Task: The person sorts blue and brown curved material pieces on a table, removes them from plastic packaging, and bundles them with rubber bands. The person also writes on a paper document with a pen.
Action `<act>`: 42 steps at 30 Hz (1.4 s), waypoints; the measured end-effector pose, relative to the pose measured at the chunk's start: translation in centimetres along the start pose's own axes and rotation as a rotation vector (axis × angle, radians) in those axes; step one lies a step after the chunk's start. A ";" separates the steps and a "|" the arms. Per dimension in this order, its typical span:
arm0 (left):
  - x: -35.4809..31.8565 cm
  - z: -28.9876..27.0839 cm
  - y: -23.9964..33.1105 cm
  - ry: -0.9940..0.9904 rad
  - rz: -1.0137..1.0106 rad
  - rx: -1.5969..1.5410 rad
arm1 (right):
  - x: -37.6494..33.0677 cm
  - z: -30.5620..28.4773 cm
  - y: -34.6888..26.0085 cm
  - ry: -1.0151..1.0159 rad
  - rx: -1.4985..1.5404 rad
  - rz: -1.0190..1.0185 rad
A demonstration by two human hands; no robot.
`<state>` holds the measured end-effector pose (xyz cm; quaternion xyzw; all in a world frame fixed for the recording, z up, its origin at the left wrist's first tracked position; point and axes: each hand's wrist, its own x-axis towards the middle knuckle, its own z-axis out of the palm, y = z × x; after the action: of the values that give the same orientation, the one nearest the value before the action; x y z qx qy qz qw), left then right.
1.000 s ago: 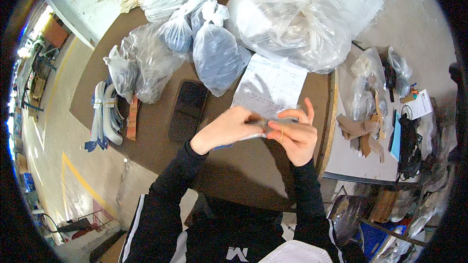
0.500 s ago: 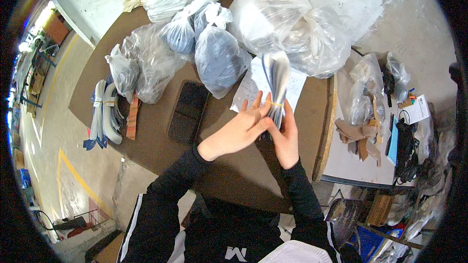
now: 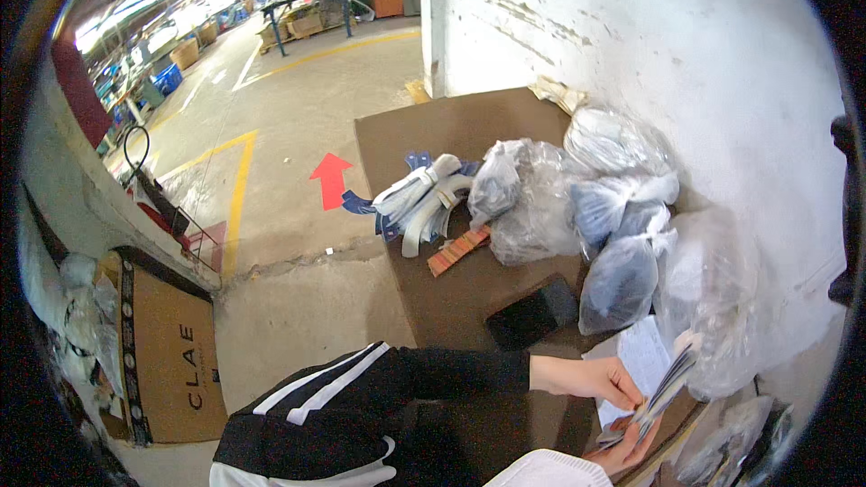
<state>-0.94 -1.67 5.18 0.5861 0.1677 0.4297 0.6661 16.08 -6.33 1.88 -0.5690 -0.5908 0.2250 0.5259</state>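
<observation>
I am gripping a fanned stack of thin cards (image 3: 663, 388) in both hands at the near right corner of the bench (image 3: 451, 131): the left hand (image 3: 591, 377) is pinching its upper edge, the right hand (image 3: 622, 456) is cupping it from below. I judge that keeping the edges squared and thumbing one card at a time is working best. The cards are looking pale, thin and slightly splayed.

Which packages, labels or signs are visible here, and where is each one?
Cardboard box: on the floor, far left, brown with black edging and lettering.
Clear plastic bags: piled on the brown table by the wall, holding grey and dark items.
Red arrow: painted on the floor.
Paper sheets: fanned in both hands.
</observation>
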 end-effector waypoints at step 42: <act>-16.4 -12.3 13.7 1.286 0.026 1.479 | 0.5 1.8 -2.4 -0.316 -0.094 -0.273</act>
<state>-24.42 -7.23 10.06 0.5114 0.7193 0.4611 -0.0924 13.60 -5.88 3.52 -0.4651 -0.7473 0.2103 0.4254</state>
